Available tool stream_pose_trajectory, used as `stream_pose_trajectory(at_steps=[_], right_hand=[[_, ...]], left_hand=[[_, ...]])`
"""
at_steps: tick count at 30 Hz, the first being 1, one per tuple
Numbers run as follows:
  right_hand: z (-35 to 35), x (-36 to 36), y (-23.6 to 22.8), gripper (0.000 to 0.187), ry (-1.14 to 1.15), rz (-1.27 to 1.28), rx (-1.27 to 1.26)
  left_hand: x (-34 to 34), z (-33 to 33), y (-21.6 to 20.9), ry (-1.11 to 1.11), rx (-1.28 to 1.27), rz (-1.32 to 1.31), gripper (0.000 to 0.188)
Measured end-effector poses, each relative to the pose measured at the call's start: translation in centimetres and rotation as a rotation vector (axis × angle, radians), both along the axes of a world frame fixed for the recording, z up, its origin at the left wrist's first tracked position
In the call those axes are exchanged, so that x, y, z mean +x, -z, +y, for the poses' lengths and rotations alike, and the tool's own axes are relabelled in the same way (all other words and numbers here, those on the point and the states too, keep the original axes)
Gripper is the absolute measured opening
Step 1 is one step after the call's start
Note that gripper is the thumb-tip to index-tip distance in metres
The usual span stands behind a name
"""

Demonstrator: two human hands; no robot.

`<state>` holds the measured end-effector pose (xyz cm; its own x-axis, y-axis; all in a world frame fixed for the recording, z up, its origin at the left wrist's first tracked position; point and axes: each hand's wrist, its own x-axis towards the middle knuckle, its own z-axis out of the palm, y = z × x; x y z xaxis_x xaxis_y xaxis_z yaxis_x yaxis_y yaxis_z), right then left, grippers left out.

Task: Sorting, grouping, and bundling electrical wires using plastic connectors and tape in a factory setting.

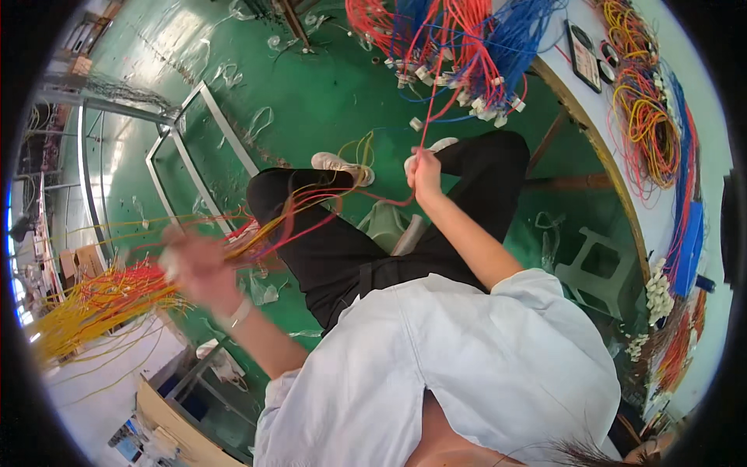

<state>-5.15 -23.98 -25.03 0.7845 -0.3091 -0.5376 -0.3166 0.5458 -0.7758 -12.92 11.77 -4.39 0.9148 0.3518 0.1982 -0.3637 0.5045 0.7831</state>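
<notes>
My right hand (424,175) is closed around a red wire (433,105) above my lap. That wire runs up to a hanging bundle of red and blue wires (475,39) with white connectors at their ends. My left hand (198,265) is smeared by motion at the left, and its fingers cannot be made out. Around it lie red and yellow wires: a thick bundle (101,300) spreads toward the left edge, and loose strands (292,214) stretch over my thigh.
At the right stands a white table (560,66) with a black device (583,54) and coiled yellow and red wires (642,117). Under it is a pale plastic stool (595,268). A metal frame (191,148) stands on the green floor (327,93) at the left, amid plastic scraps.
</notes>
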Motion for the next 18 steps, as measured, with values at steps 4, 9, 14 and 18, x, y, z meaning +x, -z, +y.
stream_pose_trajectory(at_steps=[4, 9, 14, 18], right_hand=[[-1.6, -5.0, 8.1, 0.012, -0.224, 0.228, -0.291], [-1.0, -6.1, 11.1, 0.014, -0.467, -0.392, -0.841], [-0.6, -5.0, 3.5, 0.016, -0.623, -0.125, -0.715], [-3.2, -3.1, 4.9, 0.021, -0.761, -0.187, -0.834]], left_hand=[[8.5, -15.4, 8.7, 0.579, 0.324, 0.611, 0.029], [8.7, -28.4, 15.4, 0.853, 0.150, 0.795, 0.027], [9.0, -26.4, 13.7, 0.640, 0.090, 0.640, 0.021], [6.1, -24.6, 14.9, 0.679, 0.216, 0.645, 0.024]])
